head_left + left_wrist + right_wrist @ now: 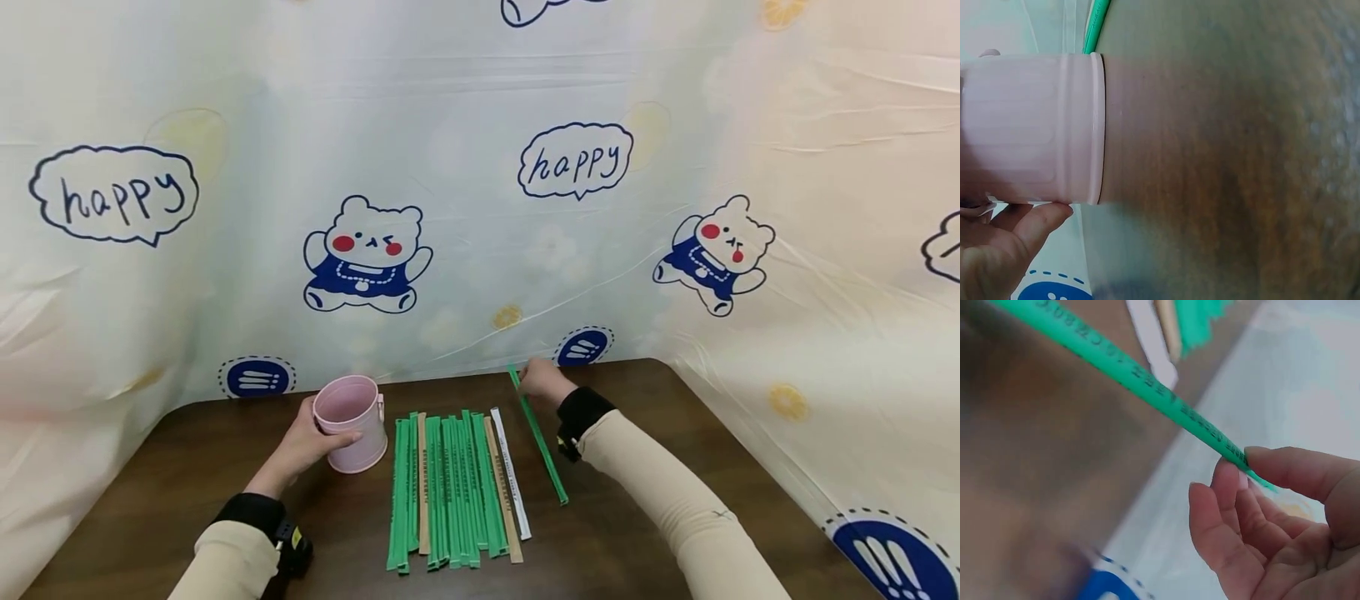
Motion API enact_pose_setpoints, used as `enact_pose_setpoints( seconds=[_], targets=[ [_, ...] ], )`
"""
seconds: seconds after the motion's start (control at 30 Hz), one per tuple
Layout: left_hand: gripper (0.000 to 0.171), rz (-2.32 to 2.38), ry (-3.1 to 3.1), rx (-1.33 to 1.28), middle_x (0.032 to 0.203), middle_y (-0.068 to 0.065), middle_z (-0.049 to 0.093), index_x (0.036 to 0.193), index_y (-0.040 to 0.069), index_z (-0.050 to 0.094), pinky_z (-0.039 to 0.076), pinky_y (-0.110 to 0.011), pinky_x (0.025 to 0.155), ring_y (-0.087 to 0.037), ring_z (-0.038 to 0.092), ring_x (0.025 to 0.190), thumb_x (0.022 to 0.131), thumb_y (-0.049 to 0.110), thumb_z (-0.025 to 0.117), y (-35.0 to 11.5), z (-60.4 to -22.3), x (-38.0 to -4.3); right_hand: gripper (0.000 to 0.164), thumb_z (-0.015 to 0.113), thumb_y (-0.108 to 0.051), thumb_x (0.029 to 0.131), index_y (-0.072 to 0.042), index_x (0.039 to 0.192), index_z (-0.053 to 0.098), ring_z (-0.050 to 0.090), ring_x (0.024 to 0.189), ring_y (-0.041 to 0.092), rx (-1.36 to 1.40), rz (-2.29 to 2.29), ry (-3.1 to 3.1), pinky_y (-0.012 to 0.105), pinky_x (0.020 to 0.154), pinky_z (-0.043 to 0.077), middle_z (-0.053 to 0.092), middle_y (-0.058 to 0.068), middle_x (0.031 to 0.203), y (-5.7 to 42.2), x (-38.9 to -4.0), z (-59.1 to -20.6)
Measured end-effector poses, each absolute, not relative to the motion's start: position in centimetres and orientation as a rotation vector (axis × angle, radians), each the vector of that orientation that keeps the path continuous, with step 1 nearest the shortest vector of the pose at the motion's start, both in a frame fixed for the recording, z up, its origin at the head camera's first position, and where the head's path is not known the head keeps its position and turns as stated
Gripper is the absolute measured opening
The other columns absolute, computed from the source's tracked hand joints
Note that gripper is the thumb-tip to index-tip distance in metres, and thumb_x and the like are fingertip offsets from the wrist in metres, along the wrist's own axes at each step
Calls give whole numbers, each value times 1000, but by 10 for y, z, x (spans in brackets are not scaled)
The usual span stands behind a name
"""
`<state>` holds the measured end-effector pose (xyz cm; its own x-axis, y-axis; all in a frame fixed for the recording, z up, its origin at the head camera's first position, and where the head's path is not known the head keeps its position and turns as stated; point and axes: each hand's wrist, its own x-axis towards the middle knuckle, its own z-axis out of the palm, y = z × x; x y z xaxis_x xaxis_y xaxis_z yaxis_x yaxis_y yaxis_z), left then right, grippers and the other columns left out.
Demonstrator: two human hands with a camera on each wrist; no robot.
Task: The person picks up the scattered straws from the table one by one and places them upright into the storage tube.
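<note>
My left hand (298,443) grips a small pink bucket (362,452) that stands upright at the back left of the table. Its thumb lies across the front of the wall below the rim, and the other fingers go behind, partly hidden. In the left wrist view the bucket (1035,128) shows its smooth side and base rim. Between thumb and fingertips, my right hand (546,381) pinches a thin green wrapped straw (542,437) near its far end. Printed lettering runs along this straw (1147,390) in the right wrist view.
A row of wrapped straws (448,492), mostly green, lies side by side in the middle of the dark wooden table (615,533). Two brown ones are among them, and a white one (512,475) lies at the right end. A patterned curtain (465,208) hangs behind the table.
</note>
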<state>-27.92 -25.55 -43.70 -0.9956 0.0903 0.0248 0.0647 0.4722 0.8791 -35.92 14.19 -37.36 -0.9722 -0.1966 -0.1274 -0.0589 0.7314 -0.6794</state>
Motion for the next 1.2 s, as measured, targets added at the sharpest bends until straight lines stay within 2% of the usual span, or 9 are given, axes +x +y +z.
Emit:
enact_pose_setpoints(
  seconds=[0.07,0.1,0.17,0.3,0.4,0.6,0.77,1.0,1.2],
  targets=[
    [100,1607,2683,142,151,-33,31,153,-7,10,38,-68,115,-48,40,137,88,25,79,-255,-438,-276,9,60,9,84,3,78,64,43,52,10,-212,-1066,2744,24,52,43,50,1,64,142,-362,-360],
    [99,1615,2684,143,151,-33,31,153,-7,10,38,-68,114,-48,40,137,88,24,79,-254,-438,-275,11,61,7,85,6,93,68,50,57,11,-235,-1047,2765,24,55,47,58,4,72,142,-363,-351],
    [98,1626,2688,149,151,-33,31,153,-6,12,38,-67,114,-48,40,136,88,23,79,-253,-437,-275,30,60,4,89,9,118,67,59,70,16,-251,-1064,2778,27,62,52,67,13,89,139,-365,-332],
    [98,1648,2673,174,152,-32,30,153,-3,12,36,-69,116,-47,39,136,88,23,80,-251,-430,-280,41,58,0,96,8,135,59,69,101,34,-330,-1128,2830,30,74,58,70,27,118,128,-366,-291],
    [99,1648,2651,179,153,-31,29,154,-2,11,35,-70,116,-47,38,137,88,24,80,-251,-429,-282,42,58,-3,99,6,140,56,68,114,39,-415,-1184,2871,34,82,60,68,28,126,115,-364,-269],
    [98,1667,2637,147,154,-31,29,154,-1,11,34,-71,117,-47,38,138,88,23,80,-254,-432,-280,40,63,-8,100,1,138,59,69,112,34,-621,-1468,2848,37,86,61,70,22,125,67,-360,-244],
    [98,1685,2629,117,154,-30,29,154,-1,12,33,-70,118,-47,37,139,88,23,79,-255,-435,-277,33,66,-6,98,4,129,62,70,107,33,-804,-1823,2729,33,83,62,71,24,118,19,-354,-242],
    [96,1694,2627,120,153,-30,31,154,0,12,36,-69,116,-46,38,139,88,22,79,-254,-431,-276,27,67,-8,98,3,123,64,69,99,32,-923,-1940,2613,24,79,59,72,22,114,-30,-340,-261],
    [98,1682,2629,126,151,-31,30,153,-3,12,37,-67,117,-46,39,137,88,23,80,-256,-430,-274,29,65,-7,99,2,127,64,69,101,32,-899,-1816,2592,19,75,56,71,22,114,-53,-332,-310]
  ],
)
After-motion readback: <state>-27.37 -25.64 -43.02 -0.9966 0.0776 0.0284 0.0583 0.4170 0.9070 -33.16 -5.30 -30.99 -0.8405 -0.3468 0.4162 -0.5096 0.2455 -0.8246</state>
